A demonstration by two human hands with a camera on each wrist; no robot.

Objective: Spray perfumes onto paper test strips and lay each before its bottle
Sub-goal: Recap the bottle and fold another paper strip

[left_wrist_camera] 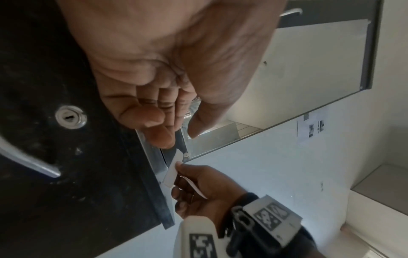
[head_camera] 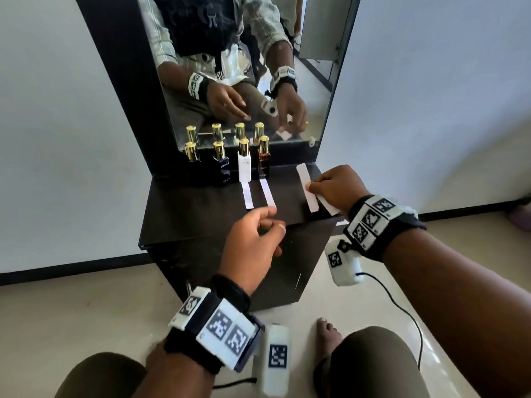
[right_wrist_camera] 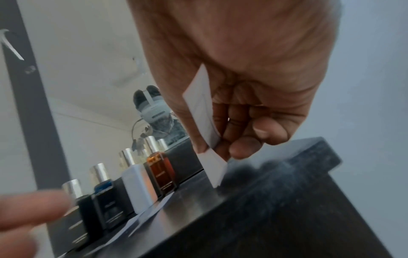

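Four gold-capped perfume bottles stand in a row before the mirror: black (head_camera: 192, 156), navy (head_camera: 222, 168), white (head_camera: 245, 165) and amber (head_camera: 263, 162). One paper strip (head_camera: 247, 195) lies before the white bottle and another (head_camera: 267, 193) before the amber one (right_wrist_camera: 162, 172). At the right of the cabinet top, my right hand (head_camera: 334, 186) pinches a few loose strips (head_camera: 307, 186); the lowest strip (right_wrist_camera: 213, 169) touches the top. My left hand (head_camera: 253, 242) hovers over the front edge, fingers loosely curled and holding nothing (left_wrist_camera: 154, 97).
The dark cabinet top (head_camera: 186, 219) is small, with a mirror (head_camera: 244, 67) at its back and pale walls on both sides. Its door has a lock (left_wrist_camera: 70, 117) and a metal handle (left_wrist_camera: 28, 160). My bare foot (head_camera: 327, 334) and a black cable (head_camera: 402, 311) are on the floor.
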